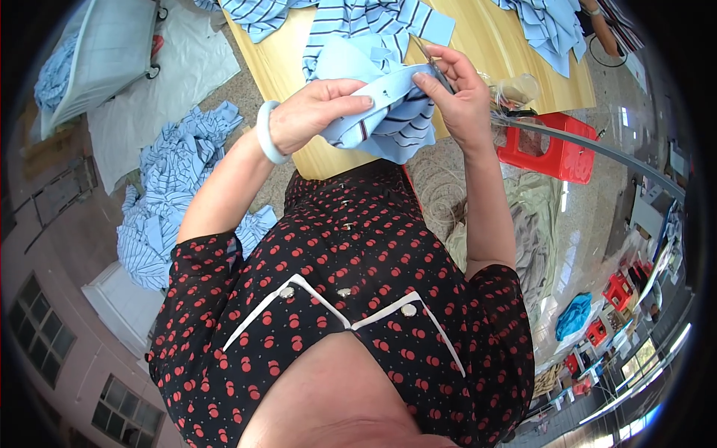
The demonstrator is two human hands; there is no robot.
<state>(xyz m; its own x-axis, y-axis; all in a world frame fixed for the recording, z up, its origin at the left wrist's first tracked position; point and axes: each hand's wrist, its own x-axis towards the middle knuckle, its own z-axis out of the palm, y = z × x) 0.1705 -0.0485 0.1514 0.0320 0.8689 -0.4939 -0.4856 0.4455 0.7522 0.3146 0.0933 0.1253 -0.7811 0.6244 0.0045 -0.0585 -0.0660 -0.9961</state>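
The left hand (314,113) has its grip closed on a light blue striped shirt (388,112), thumb pressed along the plain blue band that carries small dark buttons. The right hand (457,97) pinches the same band from the other side, and its grip also holds small metal snips (433,63), whose thin tip pokes up past the fingers. The shirt hangs bunched between the two grips, just above the near edge of the wooden bench (493,45). A pale bangle (267,133) sits on the left wrist.

Beyond the grips, more striped shirts (351,22) lie spread on the bench, and another blue heap (549,22) rests at its far right corner. Just right of the right grip lies a crumpled clear plastic bag (519,88); no label on it can be made out. Below that bag stands a red plastic stool (549,149) on the floor. Left of the left grip, a pile of striped garments (168,187) lies on the floor beside a white sheet (172,82), with a wheeled cart holding a pale cloth bin (104,56) further out. To the lower right a pale green cloth (530,216) lies crumpled, and far off stand more red stools (616,287) and a bright blue bundle (573,313) in a long workroom.
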